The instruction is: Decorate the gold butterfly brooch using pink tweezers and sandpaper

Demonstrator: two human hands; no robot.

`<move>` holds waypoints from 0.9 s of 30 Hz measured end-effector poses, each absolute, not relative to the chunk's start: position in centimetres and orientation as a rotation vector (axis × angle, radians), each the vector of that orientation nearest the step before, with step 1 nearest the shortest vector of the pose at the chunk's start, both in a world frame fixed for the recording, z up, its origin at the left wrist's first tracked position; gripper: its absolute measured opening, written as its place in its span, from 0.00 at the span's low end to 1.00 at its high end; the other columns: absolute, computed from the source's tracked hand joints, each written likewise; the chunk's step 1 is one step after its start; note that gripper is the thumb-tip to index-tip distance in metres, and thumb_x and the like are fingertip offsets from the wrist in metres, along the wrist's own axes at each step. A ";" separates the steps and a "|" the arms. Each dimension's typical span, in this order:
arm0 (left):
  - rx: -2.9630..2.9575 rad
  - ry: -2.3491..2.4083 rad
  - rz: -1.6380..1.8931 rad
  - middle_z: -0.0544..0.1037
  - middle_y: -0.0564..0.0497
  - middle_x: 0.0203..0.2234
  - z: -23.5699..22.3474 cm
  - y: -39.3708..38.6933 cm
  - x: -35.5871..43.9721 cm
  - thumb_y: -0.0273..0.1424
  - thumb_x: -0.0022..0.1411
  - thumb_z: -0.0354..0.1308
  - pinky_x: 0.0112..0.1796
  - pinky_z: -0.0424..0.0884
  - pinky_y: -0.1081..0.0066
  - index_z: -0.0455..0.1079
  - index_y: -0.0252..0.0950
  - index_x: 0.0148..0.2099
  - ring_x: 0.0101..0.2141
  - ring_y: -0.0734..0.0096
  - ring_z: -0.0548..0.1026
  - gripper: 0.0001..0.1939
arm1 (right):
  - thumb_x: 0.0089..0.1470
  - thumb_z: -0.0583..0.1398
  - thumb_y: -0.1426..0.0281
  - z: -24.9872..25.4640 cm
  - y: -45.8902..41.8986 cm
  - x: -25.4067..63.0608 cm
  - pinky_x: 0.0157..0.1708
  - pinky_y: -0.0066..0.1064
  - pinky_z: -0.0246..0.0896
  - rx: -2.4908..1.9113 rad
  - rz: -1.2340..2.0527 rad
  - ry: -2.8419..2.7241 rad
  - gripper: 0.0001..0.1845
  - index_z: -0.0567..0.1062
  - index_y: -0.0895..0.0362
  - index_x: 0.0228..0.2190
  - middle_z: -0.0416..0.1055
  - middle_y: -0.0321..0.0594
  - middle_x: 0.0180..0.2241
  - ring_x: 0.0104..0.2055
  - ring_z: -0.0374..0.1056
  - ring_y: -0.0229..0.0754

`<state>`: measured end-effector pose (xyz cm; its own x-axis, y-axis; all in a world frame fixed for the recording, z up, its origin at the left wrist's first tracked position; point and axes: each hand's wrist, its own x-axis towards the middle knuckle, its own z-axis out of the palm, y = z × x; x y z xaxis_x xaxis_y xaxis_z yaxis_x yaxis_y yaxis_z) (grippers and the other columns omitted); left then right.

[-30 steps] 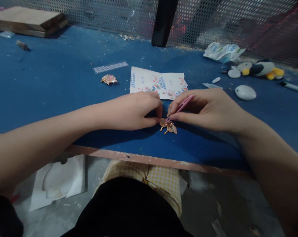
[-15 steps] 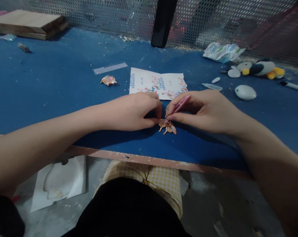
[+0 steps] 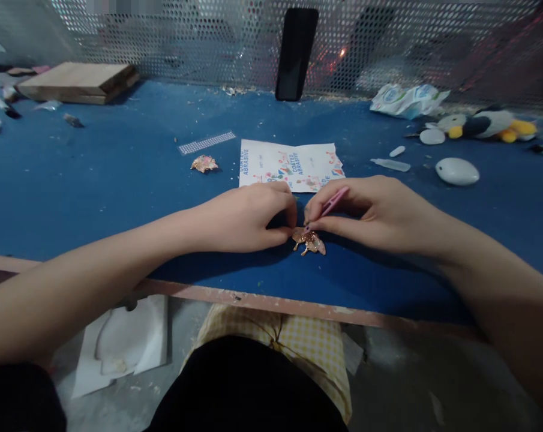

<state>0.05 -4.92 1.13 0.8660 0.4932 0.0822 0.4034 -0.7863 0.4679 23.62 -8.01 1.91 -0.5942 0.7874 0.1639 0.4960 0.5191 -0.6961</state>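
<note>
A gold butterfly-shaped ornament [image 3: 312, 243] with pinkish, glittering wings lies on the blue tabletop close to its front edge. The thumb and fingers of my left hand [image 3: 266, 216] are closed on its left side. Pink tweezers [image 3: 334, 202] are pinched in my right hand [image 3: 374, 210], their tip down at the ornament's upper middle. Whether the tip grips some small piece is too fine to see. Behind my hands lies a sheet of abrasive paper [image 3: 293, 153], printed side up, with small coloured bits on it. A second gold-pink ornament [image 3: 204, 163] rests to its left.
A strip of small gems [image 3: 207, 143] lies beyond the second ornament. A phone [image 3: 297, 54] leans against the perforated metal screen. Wooden boards [image 3: 73, 81] sit at the back left. On the right are a white egg-shaped object [image 3: 457, 171], a small tube [image 3: 390, 164], a plush toy [image 3: 487, 125] and a crumpled packet [image 3: 408, 101].
The view has tilted up slightly, so everything appears lower and more of the phone shows. Both hands stay at the ornament, with the tweezers still at its middle.
</note>
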 end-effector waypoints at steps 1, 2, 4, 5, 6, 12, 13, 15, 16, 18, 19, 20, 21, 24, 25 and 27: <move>2.591 0.664 0.269 0.76 0.48 0.41 1.1 -4.9 0.1 0.27 0.65 0.58 0.42 0.68 0.70 0.75 0.34 0.42 0.39 0.69 0.74 0.06 | 0.56 0.66 0.66 1.8 -7.9 23.7 0.39 0.40 0.68 -1.048 0.872 -2.262 0.03 0.80 0.51 0.33 0.80 0.36 0.33 0.35 0.75 0.46; 2.590 0.673 0.263 0.76 0.48 0.41 1.2 -4.9 0.1 0.27 0.65 0.58 0.42 0.68 0.70 0.76 0.34 0.42 0.39 0.69 0.74 0.06 | 0.56 0.67 0.65 1.7 -7.9 23.8 0.39 0.39 0.68 -1.046 0.907 -2.229 0.03 0.80 0.51 0.33 0.80 0.36 0.33 0.35 0.76 0.46; 2.588 0.682 0.255 0.76 0.48 0.41 1.2 -4.9 0.1 0.27 0.65 0.58 0.43 0.68 0.70 0.76 0.34 0.43 0.40 0.69 0.74 0.06 | 0.56 0.67 0.66 1.7 -7.8 23.8 0.39 0.39 0.69 -1.049 0.950 -2.194 0.03 0.80 0.52 0.33 0.80 0.37 0.33 0.35 0.76 0.45; 2.584 0.685 0.252 0.76 0.48 0.41 1.2 -4.9 0.1 0.27 0.65 0.58 0.42 0.68 0.70 0.76 0.34 0.43 0.39 0.69 0.74 0.07 | 0.56 0.67 0.66 1.7 -7.9 23.8 0.39 0.39 0.69 -1.053 0.950 -2.197 0.03 0.80 0.51 0.33 0.80 0.37 0.33 0.36 0.76 0.45; 2.581 0.686 0.250 0.76 0.48 0.41 1.3 -5.0 0.1 0.27 0.65 0.58 0.42 0.68 0.70 0.76 0.34 0.43 0.39 0.69 0.74 0.07 | 0.56 0.67 0.66 1.8 -7.9 23.8 0.39 0.39 0.69 -1.054 0.940 -2.213 0.02 0.80 0.51 0.33 0.81 0.36 0.33 0.36 0.76 0.46; 2.577 0.678 0.253 0.76 0.48 0.41 1.3 -4.9 0.1 0.28 0.65 0.58 0.41 0.68 0.70 0.76 0.34 0.43 0.39 0.68 0.74 0.06 | 0.58 0.65 0.65 2.0 -8.0 23.7 0.41 0.40 0.68 -1.056 0.851 -2.311 0.03 0.80 0.49 0.33 0.81 0.35 0.34 0.36 0.76 0.45; 2.577 0.679 0.256 0.76 0.48 0.41 1.2 -4.9 0.1 0.28 0.65 0.58 0.41 0.68 0.70 0.76 0.34 0.43 0.39 0.69 0.74 0.06 | 0.59 0.65 0.65 2.0 -8.1 23.7 0.41 0.40 0.69 -1.058 0.838 -2.320 0.03 0.80 0.49 0.33 0.81 0.35 0.34 0.36 0.76 0.46; 2.582 0.673 0.266 0.76 0.48 0.40 1.1 -4.9 0.0 0.28 0.65 0.58 0.41 0.68 0.70 0.75 0.34 0.43 0.39 0.69 0.74 0.06 | 0.58 0.65 0.65 2.1 -8.1 23.7 0.41 0.41 0.69 -1.062 0.817 -2.335 0.02 0.80 0.49 0.33 0.81 0.35 0.34 0.36 0.76 0.46; 2.584 0.668 0.271 0.76 0.48 0.40 1.1 -4.9 0.0 0.28 0.65 0.58 0.40 0.68 0.70 0.75 0.34 0.42 0.38 0.69 0.74 0.06 | 0.58 0.65 0.66 2.1 -8.2 23.6 0.40 0.41 0.69 -1.060 0.807 -2.342 0.02 0.80 0.49 0.34 0.81 0.35 0.34 0.35 0.76 0.47; 2.592 0.658 0.280 0.76 0.48 0.39 1.0 -4.9 0.0 0.28 0.65 0.58 0.40 0.67 0.70 0.75 0.34 0.42 0.38 0.69 0.74 0.06 | 0.57 0.65 0.66 2.2 -8.2 23.6 0.40 0.41 0.69 -1.056 0.787 -2.359 0.02 0.80 0.48 0.35 0.81 0.35 0.34 0.35 0.76 0.47; 2.596 0.654 0.282 0.76 0.48 0.39 1.0 -4.9 0.0 0.28 0.65 0.58 0.39 0.67 0.70 0.75 0.34 0.42 0.38 0.69 0.74 0.05 | 0.57 0.65 0.67 2.2 -8.3 23.6 0.39 0.41 0.68 -1.055 0.776 -2.368 0.02 0.80 0.48 0.35 0.81 0.35 0.34 0.35 0.76 0.47; 2.599 0.653 0.286 0.76 0.48 0.39 1.0 -4.9 0.0 0.28 0.65 0.58 0.39 0.67 0.70 0.75 0.34 0.42 0.37 0.69 0.73 0.05 | 0.57 0.65 0.67 2.2 -8.3 23.6 0.39 0.40 0.68 -1.056 0.767 -2.374 0.03 0.80 0.48 0.35 0.81 0.35 0.34 0.35 0.76 0.47; 2.602 0.652 0.288 0.76 0.48 0.38 0.9 -4.9 0.1 0.27 0.64 0.58 0.39 0.67 0.70 0.75 0.34 0.41 0.37 0.69 0.73 0.05 | 0.57 0.65 0.67 2.2 -8.3 23.6 0.39 0.40 0.68 -1.058 0.761 -2.379 0.03 0.80 0.48 0.35 0.81 0.35 0.34 0.35 0.76 0.47; 2.605 0.651 0.296 0.76 0.48 0.38 1.0 -4.9 0.2 0.27 0.64 0.58 0.38 0.67 0.70 0.75 0.34 0.42 0.37 0.69 0.73 0.05 | 0.56 0.65 0.68 2.3 -8.3 23.5 0.38 0.40 0.68 -1.060 0.762 -2.373 0.04 0.81 0.48 0.34 0.81 0.35 0.33 0.34 0.76 0.47; 2.604 0.654 0.301 0.76 0.48 0.38 1.0 -4.9 0.2 0.27 0.64 0.59 0.38 0.67 0.70 0.75 0.34 0.42 0.37 0.69 0.73 0.06 | 0.55 0.65 0.68 2.3 -8.3 23.4 0.38 0.40 0.68 -1.064 0.765 -2.369 0.04 0.81 0.47 0.34 0.81 0.35 0.33 0.34 0.76 0.47; 2.600 0.663 0.311 0.76 0.47 0.38 1.1 -4.9 0.2 0.27 0.63 0.59 0.38 0.67 0.70 0.75 0.34 0.42 0.36 0.69 0.73 0.06 | 0.55 0.65 0.69 2.4 -8.4 23.3 0.38 0.40 0.68 -1.072 0.764 -2.364 0.04 0.81 0.47 0.34 0.81 0.35 0.33 0.33 0.76 0.47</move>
<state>0.24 -4.93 1.06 0.8600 0.4990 0.1065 0.4009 -0.7900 0.4638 23.28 -8.36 2.35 -0.6075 0.7790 0.1555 0.5405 0.5488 -0.6378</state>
